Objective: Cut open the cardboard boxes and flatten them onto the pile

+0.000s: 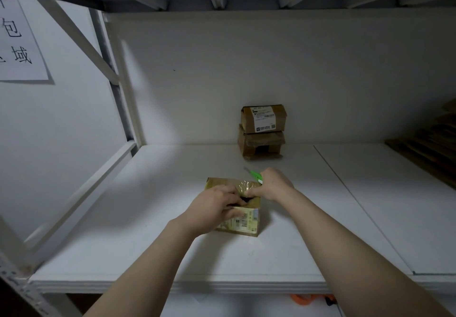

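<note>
Cardboard box (243,220) sits on the white shelf (148,218); the left hand (214,205) grips its top flap, the right hand (274,184) holds a green cutter (255,176), seemingly pinching tape (243,187).

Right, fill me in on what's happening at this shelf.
A person is opening a small taped cardboard box at the front of the white shelf. The left hand grips its near top flap while the right hand, holding a green-handled cutting tool, pulls at the far flap; the top is already partly open. Two more boxes sit stacked against the back wall, untouched, and flattened cardboard lies at the far right.
</note>
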